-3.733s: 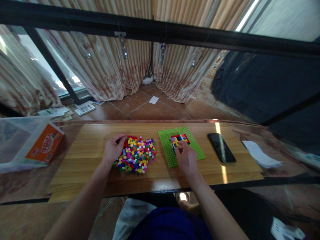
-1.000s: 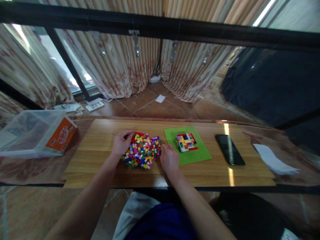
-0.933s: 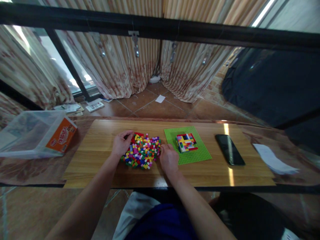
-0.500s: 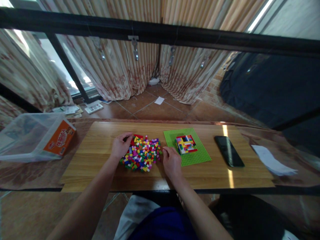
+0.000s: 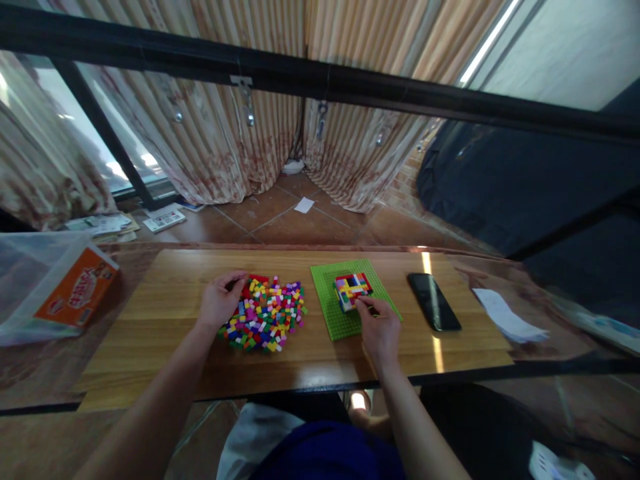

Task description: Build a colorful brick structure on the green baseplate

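A heap of small multicoloured building bricks [image 5: 267,313] lies on the wooden board. At its upper left edge is my left hand [image 5: 223,300], fingers curled together beside some red bricks; whether a brick is between them is hidden. Right of the heap lies a green studded baseplate [image 5: 327,317], bearing a low rectangular brick build [image 5: 350,287] in mixed colours with a dark gap in its middle. My right hand [image 5: 381,330] touches the front right side of this build, thumb and forefinger pinched; anything in the pinch is too small to make out.
A black phone [image 5: 434,302] rests on the board [image 5: 165,320] at the right, with white paper [image 5: 507,317] beyond it. A clear plastic bin [image 5: 30,267] with an orange label stands at the left. A dark bar [image 5: 280,70] crosses in front of the curtains.
My right hand has moved from the right edge of the brick heap over to the build on the baseplate. My left hand has stayed by the heap. The camera view has turned slightly right.
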Demonstrator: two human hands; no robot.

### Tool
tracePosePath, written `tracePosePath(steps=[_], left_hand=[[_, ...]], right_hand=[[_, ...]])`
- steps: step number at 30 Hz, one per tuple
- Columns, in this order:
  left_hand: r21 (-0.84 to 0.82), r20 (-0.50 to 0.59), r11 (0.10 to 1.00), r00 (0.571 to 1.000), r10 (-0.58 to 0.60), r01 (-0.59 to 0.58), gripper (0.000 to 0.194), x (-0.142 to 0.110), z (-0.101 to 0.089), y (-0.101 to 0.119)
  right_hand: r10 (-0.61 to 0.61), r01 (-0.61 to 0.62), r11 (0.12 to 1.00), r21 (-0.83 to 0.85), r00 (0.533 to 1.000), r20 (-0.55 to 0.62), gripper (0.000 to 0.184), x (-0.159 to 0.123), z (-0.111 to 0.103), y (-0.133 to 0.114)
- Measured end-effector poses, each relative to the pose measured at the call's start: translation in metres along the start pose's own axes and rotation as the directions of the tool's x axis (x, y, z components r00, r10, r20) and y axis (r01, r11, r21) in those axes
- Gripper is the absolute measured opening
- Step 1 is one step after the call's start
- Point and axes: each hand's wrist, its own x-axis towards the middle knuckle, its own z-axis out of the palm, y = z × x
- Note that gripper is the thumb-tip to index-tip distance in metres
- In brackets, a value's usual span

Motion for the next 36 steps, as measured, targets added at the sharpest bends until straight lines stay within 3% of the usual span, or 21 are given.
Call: tracePosePath(steps=[10,36], left_hand=[[0.017,-0.002,1.0,1.0,-0.005,0.005,0.032,-0.0017,-0.0018,0.0078],[-0.006,-0.015,1.0,1.0,0.01,-0.01,0.031,-0.0027,0.0005,0.0064]], right_hand=[[0.005,-0.005,1.0,-0.022,1.0,-0.027,0.025,-0.0016,0.0118,-0.0043],[0.017,0.001,0.987,-0.158,0.993,0.114,0.026,0.0053,0.0057,-0.0065]])
